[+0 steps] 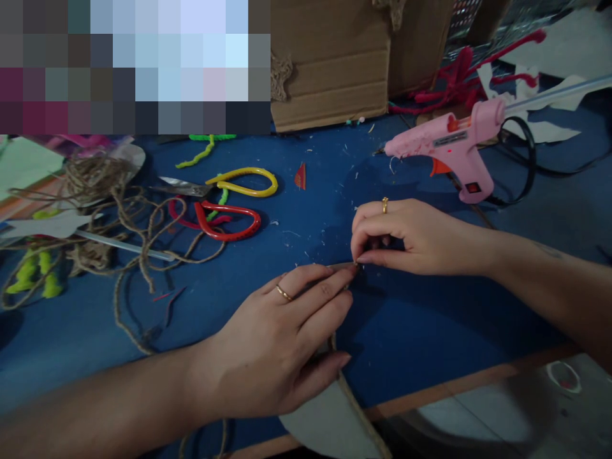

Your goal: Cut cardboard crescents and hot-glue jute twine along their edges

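My left hand (291, 331) lies over a grey-white cardboard cutout (329, 414), fingers on top and thumb near its edge, holding it at the front of the blue table. Brown twine (361, 408) runs along the cutout's right edge; most of the shape is hidden under the hand. At the cutout's tip, beside my left fingertips, my right hand (401, 239) pinches a tiny end of the twine between thumb and forefinger. A pink glue gun (444, 140) with a clear glue stick rests on the table just beyond my right hand.
Scissors (234, 220) with red and yellow handles lie left of centre. Tangled twine (95, 185), a white star cutout (48, 226) and a glue stick (127, 245) cover the left side. A cardboard box (329, 83) stands behind; red pipe cleaners (459, 80) lie at back right.
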A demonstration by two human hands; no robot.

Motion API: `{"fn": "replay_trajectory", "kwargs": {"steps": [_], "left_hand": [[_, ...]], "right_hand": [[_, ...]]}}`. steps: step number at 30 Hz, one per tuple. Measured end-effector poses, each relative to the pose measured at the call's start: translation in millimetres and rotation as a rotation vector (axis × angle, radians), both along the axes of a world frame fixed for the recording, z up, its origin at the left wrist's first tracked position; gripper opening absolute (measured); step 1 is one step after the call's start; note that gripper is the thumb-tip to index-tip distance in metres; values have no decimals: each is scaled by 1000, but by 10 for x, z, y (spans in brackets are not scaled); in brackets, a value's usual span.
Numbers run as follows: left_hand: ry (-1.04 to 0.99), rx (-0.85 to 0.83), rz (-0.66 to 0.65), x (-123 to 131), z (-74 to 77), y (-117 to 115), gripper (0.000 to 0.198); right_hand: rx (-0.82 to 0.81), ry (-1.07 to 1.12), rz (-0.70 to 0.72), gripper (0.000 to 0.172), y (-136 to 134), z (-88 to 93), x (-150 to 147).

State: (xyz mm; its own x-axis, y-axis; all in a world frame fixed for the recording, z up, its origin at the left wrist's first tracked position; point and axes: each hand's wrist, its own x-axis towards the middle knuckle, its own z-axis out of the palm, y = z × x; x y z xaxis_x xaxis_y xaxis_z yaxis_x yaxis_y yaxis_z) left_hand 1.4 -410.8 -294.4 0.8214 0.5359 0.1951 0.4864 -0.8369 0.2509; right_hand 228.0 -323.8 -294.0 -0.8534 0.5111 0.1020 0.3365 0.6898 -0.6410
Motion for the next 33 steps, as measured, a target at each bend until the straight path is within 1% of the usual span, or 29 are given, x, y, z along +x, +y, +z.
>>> {"fn": "replay_trajectory", "kwargs": {"steps": [11,19,29,33], "left_hand": [[10,-6,6,1,1,9,40],[-6,5,2,5,-5,6,40],[-37,57,-10,-12,-21,-15,41],[-29,150,-44,-36,-34,-50,40]], "right_hand": [[-2,7,4,8,-8,-1,-3],[51,9,8,7,-17,-24,-9],[37,8,13,7,-18,-20,-3],[32,4,6,7,-19,-18,-7]]}}
